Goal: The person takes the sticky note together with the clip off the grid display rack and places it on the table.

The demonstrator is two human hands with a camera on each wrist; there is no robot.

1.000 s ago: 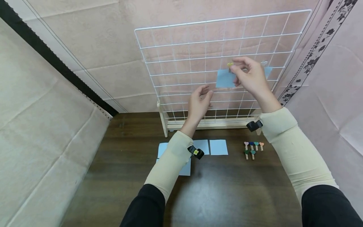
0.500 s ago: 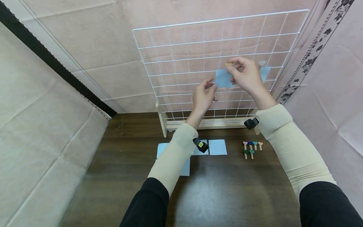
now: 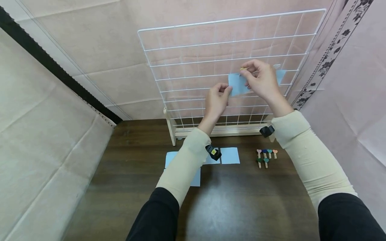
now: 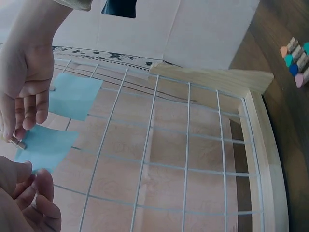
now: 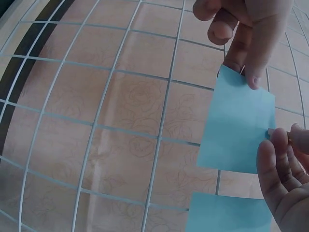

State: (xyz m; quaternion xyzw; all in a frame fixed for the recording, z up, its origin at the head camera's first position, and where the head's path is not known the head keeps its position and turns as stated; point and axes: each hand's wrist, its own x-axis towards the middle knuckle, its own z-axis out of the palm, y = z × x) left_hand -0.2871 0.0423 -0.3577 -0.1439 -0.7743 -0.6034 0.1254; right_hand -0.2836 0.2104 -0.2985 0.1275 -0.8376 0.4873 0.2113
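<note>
A square light-blue paper sheet [image 3: 236,84] lies against the white wire grid [image 3: 211,22]. My left hand [image 3: 215,102] pinches its lower left corner between thumb and forefinger, plain in the right wrist view. At its top edge my right hand [image 3: 260,77] pinches a small wooden clothespin [image 4: 18,143] with a yellow heart [image 3: 243,69]. The clothespin's tip meets the paper's edge; how far it grips paper and wire is hidden by fingers. To the right, a second blue sheet [image 4: 75,96] hangs from the grid beneath a white heart clothespin [image 3: 276,66], partly behind my right hand.
On the dark wooden table [image 3: 229,207] several blue sheets [image 3: 230,155] lie flat, some hidden under my left sleeve. Several heart clothespins [image 3: 266,161] lie in two rows at the right. The grid stands in a pale wooden base [image 3: 235,131] before a cloth backdrop.
My left hand has moved right and up to the sheet and now pinches its lower corner. My right hand stays at the yellow heart clothespin, and the sheet has tilted slightly.
</note>
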